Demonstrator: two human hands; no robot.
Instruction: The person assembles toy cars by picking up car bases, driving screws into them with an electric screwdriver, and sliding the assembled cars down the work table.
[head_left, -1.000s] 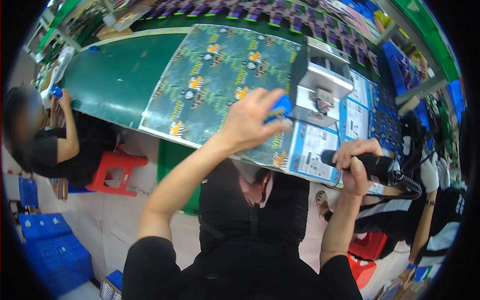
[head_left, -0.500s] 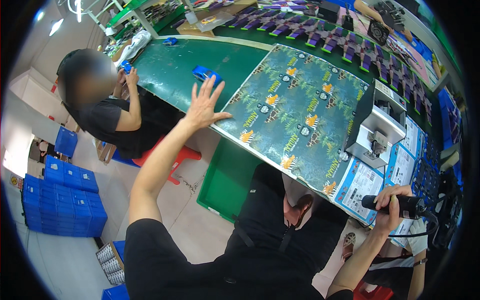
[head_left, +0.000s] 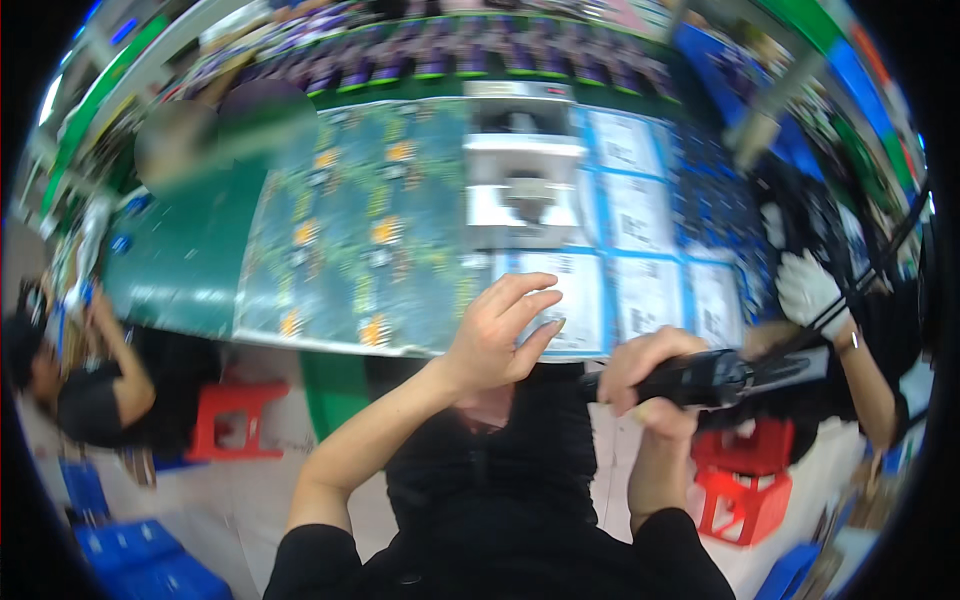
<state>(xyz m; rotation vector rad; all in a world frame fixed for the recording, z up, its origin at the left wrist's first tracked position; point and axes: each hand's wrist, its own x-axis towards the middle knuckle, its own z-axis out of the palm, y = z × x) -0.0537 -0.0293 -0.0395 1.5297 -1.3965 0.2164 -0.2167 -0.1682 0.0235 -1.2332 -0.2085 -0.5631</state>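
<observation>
My left hand (head_left: 505,335) is above the table's front edge, near the white-and-blue printed sheets (head_left: 570,285). Its fingers are slightly bent and apart, and nothing is in them. To its right, my right hand (head_left: 652,378) is wrapped round a black corded electric screwdriver (head_left: 705,380), held sideways just off the table edge with its narrow end toward the left. Ahead of my hands a silver metal fixture (head_left: 522,190) stands on the table. Left of it lies a green animal-patterned sheet (head_left: 350,235). Motion blur softens most details.
Small blue toy cars (head_left: 122,243) are on the green tabletop (head_left: 185,260) at left. A person (head_left: 110,395) sits beyond. At right are dark blue parts (head_left: 710,190) and another person's gloved hand (head_left: 808,290). Purple-and-green pieces (head_left: 450,55) line the back. Red stools (head_left: 235,410) stand below.
The view has swung to the right. My left hand has come away from beside the blue toy car on the left to near the printed sheets. The screwdriver is still in my right hand.
</observation>
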